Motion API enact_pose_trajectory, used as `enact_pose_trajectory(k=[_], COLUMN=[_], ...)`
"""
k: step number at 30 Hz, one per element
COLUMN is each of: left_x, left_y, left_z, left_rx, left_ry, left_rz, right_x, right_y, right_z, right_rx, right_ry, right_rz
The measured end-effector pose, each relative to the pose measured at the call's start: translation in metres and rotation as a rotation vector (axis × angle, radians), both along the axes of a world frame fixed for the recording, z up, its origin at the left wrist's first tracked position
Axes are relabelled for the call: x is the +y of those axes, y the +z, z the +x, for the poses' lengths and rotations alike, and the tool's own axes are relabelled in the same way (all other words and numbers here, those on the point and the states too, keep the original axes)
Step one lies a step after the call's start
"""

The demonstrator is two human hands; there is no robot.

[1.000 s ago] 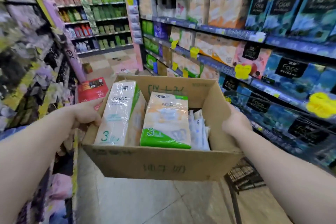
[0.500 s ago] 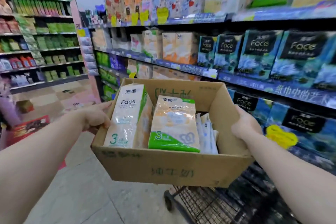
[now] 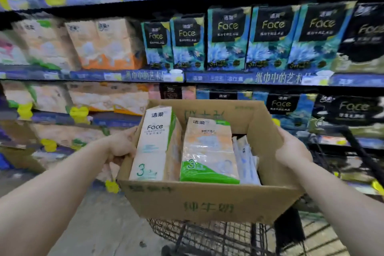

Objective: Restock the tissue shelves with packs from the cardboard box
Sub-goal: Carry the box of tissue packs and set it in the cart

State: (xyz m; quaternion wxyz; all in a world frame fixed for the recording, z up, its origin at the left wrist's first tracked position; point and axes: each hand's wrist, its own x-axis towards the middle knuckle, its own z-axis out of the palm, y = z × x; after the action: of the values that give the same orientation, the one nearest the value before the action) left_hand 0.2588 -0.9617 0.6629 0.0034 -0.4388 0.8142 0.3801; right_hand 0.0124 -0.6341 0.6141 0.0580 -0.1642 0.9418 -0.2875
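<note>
In the head view both forearms reach forward and slightly inward, carrying an open cardboard box (image 3: 207,203) between them, in front of the tissue shelves (image 3: 133,76). The left hand (image 3: 121,145) grips the box's left wall, thumb side up against the cardboard and fingers curled underneath and out of sight. The right hand (image 3: 292,147) clasps the box's right wall, its back toward the camera and its fingers wrapped round the far side. Inside the box, against the left wall, a white Face tissue pack (image 3: 152,143) stands upright; just to its right, touching it, stands an orange-and-green tissue pack (image 3: 208,151), and between that and the right wall sit thin clear-wrapped packs (image 3: 246,162), too blurred to name. Below the box is a black wire shopping cart (image 3: 218,237). Behind the box, blue-and-black Face packs (image 3: 227,37) fill the shelf, with orange packs (image 3: 108,44) farther left.
</note>
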Motion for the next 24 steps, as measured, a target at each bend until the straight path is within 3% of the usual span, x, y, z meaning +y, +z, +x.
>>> enact_pose_trajectory(k=[5,10,24], left_x=[-0.033,-0.054,-0.102], left_y=[-0.046,-0.102,-0.237], left_z=[-0.054,-0.097,-0.116], left_rx=[-0.076,-0.128,-0.185], left_ry=[-0.16,-0.225,-0.211], left_rz=[0.107,0.207,0.309], right_x=[0.014,0.016,-0.041], right_y=[-0.032,-0.079,-0.211], right_z=[0.003,-0.008,-0.028], right_rx=[-0.081,-0.105,-0.218], right_ry=[-0.202,-0.304,-0.318], right_rz=[0.0,0.133,0.164])
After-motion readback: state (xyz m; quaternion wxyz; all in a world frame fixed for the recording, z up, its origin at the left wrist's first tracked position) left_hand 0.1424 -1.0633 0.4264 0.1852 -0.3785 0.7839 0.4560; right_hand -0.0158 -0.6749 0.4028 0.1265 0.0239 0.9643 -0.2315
